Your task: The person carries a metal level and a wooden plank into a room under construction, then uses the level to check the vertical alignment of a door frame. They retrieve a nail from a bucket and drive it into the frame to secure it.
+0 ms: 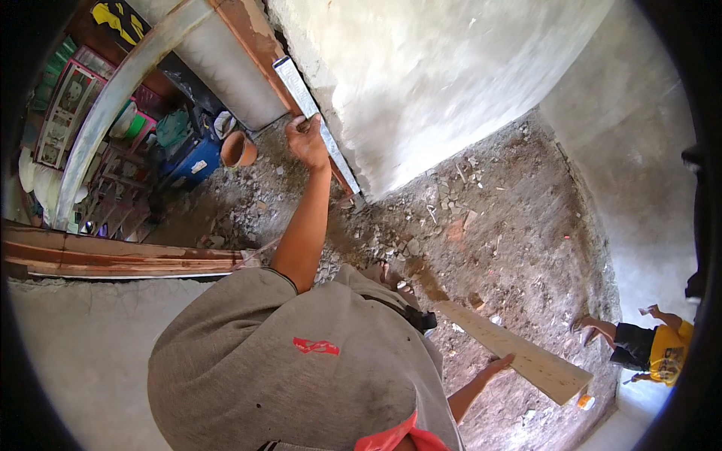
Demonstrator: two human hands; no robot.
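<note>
Your left hand (pixel 307 143) is in the upper middle of the frame, beside the metal bar (pixel 298 84). Its fingers are bent, with the fingertips at the edge of the bar; I cannot tell whether they grip it or only touch it. The bar stands along the brown door frame (pixel 252 37), next to the corner of the grey wall (pixel 444 68).

Your right hand (pixel 502 363), in the lower right, is closed on the long edge of the plank (pixel 519 350). The plank slants from right of the centre toward the lower right, above the rough floor (pixel 511 218), where small rubble is scattered.

In the upper left, a brown bucket (pixel 238 149) stands beside a blue box (pixel 197 156). Near the right edge, low in the frame, there is another person in a yellow shirt (pixel 668 353).
</note>
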